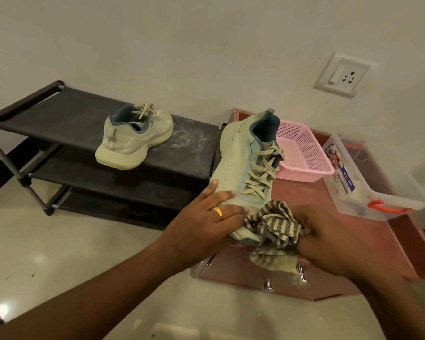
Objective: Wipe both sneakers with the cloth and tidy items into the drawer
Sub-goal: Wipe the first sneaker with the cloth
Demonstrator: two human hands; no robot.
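A pale green sneaker [241, 165] lies tilted on the pink drawer unit [302, 192], toe towards me. My left hand [206, 219] presses on its toe and left side. My right hand [329, 239] grips a striped grey and cream cloth [272, 227], bunched against the toe. The second sneaker [133, 141] stands upright on the top shelf of the black shoe rack [59, 119], heel towards me. The front of a drawer [243, 273] with metal knobs shows below the cloth, slightly pulled out.
A pink mesh basket [304, 153] sits behind the sneaker on the drawer unit. A clear plastic box [378, 190] with an orange latch stands at the right. A wall socket [344, 74] is above. The rack's top shelf is dusty.
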